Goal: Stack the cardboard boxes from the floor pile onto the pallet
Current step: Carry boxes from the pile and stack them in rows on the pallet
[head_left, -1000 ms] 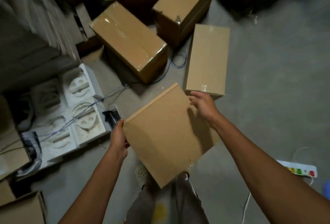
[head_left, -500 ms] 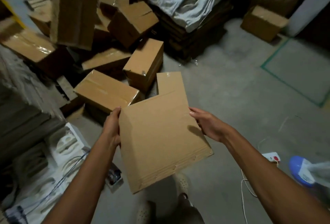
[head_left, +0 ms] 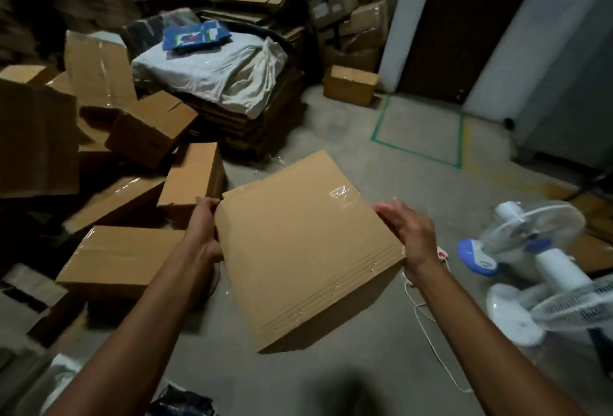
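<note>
Left hand (head_left: 204, 233) curled, right hand (head_left: 406, 233) flat.

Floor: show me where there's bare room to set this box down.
Bare concrete lies beyond the held box, between the cloth-covered stack and the green tape outline; inside that outline is bare too. Crowded: tumbled boxes on the left, fans and white cord on the right.

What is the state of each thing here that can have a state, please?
cardboard box: closed, taped, held tilted above the floor between both hands.
left hand: grips the box's left edge.
right hand: fingers straight, pressing the box's right side.
floor pile boxes: closed, taped, tumbled at angles.
small box at the back: closed, upright, alone.
white sheet: draped over flat cardboard.
white fans: apparently tipped over.
</note>
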The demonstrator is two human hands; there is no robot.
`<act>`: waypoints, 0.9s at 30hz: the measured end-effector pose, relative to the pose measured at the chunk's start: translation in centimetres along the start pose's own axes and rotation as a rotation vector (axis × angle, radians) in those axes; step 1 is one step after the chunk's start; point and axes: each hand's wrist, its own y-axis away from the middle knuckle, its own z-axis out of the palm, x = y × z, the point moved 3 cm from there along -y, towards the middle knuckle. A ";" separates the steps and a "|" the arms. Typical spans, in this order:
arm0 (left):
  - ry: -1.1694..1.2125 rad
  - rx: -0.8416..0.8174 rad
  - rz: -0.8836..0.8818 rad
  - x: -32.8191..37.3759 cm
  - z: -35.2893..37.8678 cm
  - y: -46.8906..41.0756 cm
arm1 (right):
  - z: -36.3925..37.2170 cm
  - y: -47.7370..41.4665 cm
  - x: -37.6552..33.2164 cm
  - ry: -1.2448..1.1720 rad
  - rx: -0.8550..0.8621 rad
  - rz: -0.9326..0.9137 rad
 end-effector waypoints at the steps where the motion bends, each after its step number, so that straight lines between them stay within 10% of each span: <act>1: -0.021 -0.027 0.017 -0.3 1.3 0.6 | -1.5 0.4 0.1 -0.108 0.214 0.067; 4: -0.178 -0.051 0.152 -2.2 4.7 1.7 | -5.8 2.2 0.4 -0.363 0.497 0.370; 9: -0.499 -0.080 0.434 -6.4 8.7 4.1 | -12.1 8.2 0.0 -0.418 0.362 0.699; 17: -0.745 -0.599 0.560 -14.9 14.8 15.1 | -23.7 21.8 0.9 -0.663 0.650 0.383; 27: -1.201 -1.233 0.145 -29.8 17.8 34.0 | -37.8 45.6 2.4 -0.646 1.118 0.148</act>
